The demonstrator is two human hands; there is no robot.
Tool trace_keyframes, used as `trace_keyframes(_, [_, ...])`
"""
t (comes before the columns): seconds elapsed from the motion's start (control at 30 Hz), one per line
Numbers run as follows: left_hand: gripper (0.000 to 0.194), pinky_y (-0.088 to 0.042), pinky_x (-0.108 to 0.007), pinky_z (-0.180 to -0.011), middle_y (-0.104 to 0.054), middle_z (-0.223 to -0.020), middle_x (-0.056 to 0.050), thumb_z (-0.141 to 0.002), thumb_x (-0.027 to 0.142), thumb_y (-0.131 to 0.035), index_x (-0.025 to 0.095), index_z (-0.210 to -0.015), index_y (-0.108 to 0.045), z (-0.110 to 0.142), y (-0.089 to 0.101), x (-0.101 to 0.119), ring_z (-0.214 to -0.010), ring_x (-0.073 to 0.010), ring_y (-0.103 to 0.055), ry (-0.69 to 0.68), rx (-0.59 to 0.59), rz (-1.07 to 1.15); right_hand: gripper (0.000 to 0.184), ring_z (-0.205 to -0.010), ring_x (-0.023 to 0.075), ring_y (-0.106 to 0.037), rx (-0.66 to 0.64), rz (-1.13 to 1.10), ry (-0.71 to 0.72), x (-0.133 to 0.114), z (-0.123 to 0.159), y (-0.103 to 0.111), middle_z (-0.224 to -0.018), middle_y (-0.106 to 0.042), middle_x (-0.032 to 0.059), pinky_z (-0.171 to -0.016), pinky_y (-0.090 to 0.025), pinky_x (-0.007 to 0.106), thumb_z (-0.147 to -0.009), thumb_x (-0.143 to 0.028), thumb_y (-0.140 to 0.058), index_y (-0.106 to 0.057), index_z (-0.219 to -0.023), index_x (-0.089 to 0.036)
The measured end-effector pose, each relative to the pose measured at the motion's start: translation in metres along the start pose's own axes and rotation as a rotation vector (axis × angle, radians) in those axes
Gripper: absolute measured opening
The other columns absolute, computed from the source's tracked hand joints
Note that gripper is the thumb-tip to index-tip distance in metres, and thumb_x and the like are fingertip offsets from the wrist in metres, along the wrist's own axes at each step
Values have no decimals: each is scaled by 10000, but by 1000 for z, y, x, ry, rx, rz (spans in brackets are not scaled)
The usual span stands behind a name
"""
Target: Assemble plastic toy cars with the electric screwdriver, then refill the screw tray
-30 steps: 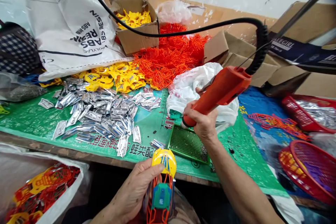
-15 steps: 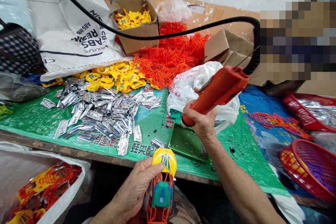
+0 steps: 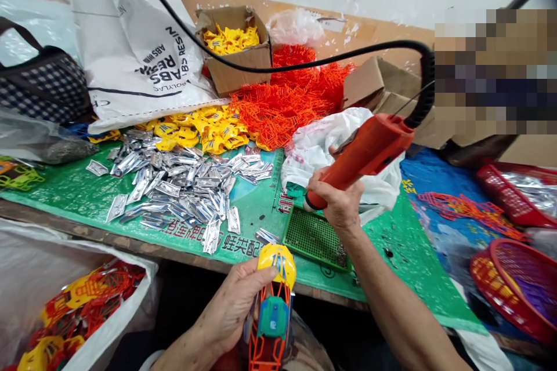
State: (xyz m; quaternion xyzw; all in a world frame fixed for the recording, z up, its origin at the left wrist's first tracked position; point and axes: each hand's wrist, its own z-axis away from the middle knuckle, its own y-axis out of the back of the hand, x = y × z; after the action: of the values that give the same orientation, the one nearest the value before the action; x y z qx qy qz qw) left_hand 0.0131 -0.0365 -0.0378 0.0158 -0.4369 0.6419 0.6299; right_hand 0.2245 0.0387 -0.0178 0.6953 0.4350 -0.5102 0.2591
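Observation:
My left hand (image 3: 232, 310) is closed round a toy car body (image 3: 272, 307) with a yellow front, an orange cage and a teal block, held low over my lap below the table edge. My right hand (image 3: 337, 200) grips an orange electric screwdriver (image 3: 363, 153) with a black cord (image 3: 304, 64). Its tip points down onto a small green perforated tray (image 3: 311, 237) on the green mat (image 3: 65, 197).
Silver plastic pieces (image 3: 183, 191), yellow parts (image 3: 195, 130) and an orange cage heap (image 3: 287, 101) cover the mat. A cardboard box (image 3: 235, 40) of yellow parts stands behind, a white sack (image 3: 130, 52) at left, red baskets (image 3: 517, 284) at right, and a bag of assembled pieces (image 3: 73, 313) at lower left.
The view has shifted slightly right and down. Both hands keep their holds; the screwdriver tip stays over the green tray and the toy stays in my lap.

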Motion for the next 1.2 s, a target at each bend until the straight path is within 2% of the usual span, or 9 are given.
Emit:
trace_keyframes(0.1, [324, -462, -179, -478, -708, -671, -60, -693, 364, -813, 104, -867, -731, 1, -1, -2, -495, -96, -586, -15, 14, 2, 108, -570, 135, -538, 4, -21, 24, -11, -1, 1, -668, -590, -13, -568, -484, 316, -633, -224, -712, -618, -664, -181])
trace_keyframes(0.23, [323, -455, -175, -498, -704, -688, -62, -704, 375, -795, 91, -845, -734, 1, -3, -4, -524, -93, -585, -55, 14, -24, 72, -569, 142, -542, -79, -147, 6, -43, 10, -3, -653, -544, -27, -577, -505, 337, -649, -197, -660, -607, -699, -203])
trace_keyframes(0.3, [313, -452, -178, -504, -707, -693, -65, -711, 364, -783, 87, -848, -733, 1, -3, -5, -531, -97, -592, -68, 11, -43, 195, -562, 144, -545, -144, -243, -10, -59, 22, -5, -645, -546, -40, -586, -519, 348, -637, -166, -642, -636, -822, -228])
trace_keyframes(0.4, [292, -418, -175, -461, -694, -651, -46, -707, 349, -781, 93, -838, -730, 1, -4, -5, -480, -89, -565, -71, 12, -38, 496, -571, 157, -569, -216, -322, -33, -72, 42, -9, -657, -574, -50, -594, -533, 357, -632, -130, -649, -613, -1102, -288])
trace_keyframes(0.5, [308, -428, -182, -465, -700, -657, -53, -692, 355, -795, 90, -836, -732, 0, -4, -5, -479, -92, -568, -64, 16, 0, 640, -588, 165, -584, -273, -340, -33, -73, 57, -12, -684, -581, -46, -593, -534, 355, -666, -141, -692, -538, -1261, -321])
trace_keyframes(0.6, [298, -445, -189, -491, -701, -662, -55, -684, 340, -802, 87, -825, -735, -2, -4, -6, -486, -90, -563, -67, 33, 8, 696, -608, 162, -583, -317, -372, -31, -70, 64, -12, -708, -590, -48, -614, -528, 352, -701, -156, -724, -485, -1321, -364])
trace_keyframes(0.73, [271, -420, -184, -481, -679, -644, -40, -694, 332, -798, 93, -802, -730, -4, -2, -7, -474, -77, -533, -70, 32, 0, 702, -631, 154, -576, -346, -402, -49, -65, 67, -12, -726, -602, -54, -649, -516, 349, -726, -169, -739, -466, -1329, -403])
trace_keyframes(0.9, [259, -409, -179, -477, -671, -625, -27, -695, 332, -799, 103, -792, -729, -3, -2, -8, -454, -65, -506, -79, 18, 17, 695, -651, 142, -579, -346, -427, -91, -62, 71, -14, -754, -607, -54, -646, -504, 323, -735, -170, -749, -454, -1329, -377])
trace_keyframes(1.2, [280, -434, -185, -485, -700, -640, -55, -669, 330, -807, 87, -789, -735, -3, -3, -6, -491, -95, -572, -55, 13, 11, 696, -655, 131, -571, -359, -446, -96, -65, 71, -12, -765, -612, -58, -658, -490, 309, -751, -197, -758, -447, -1343, -392])
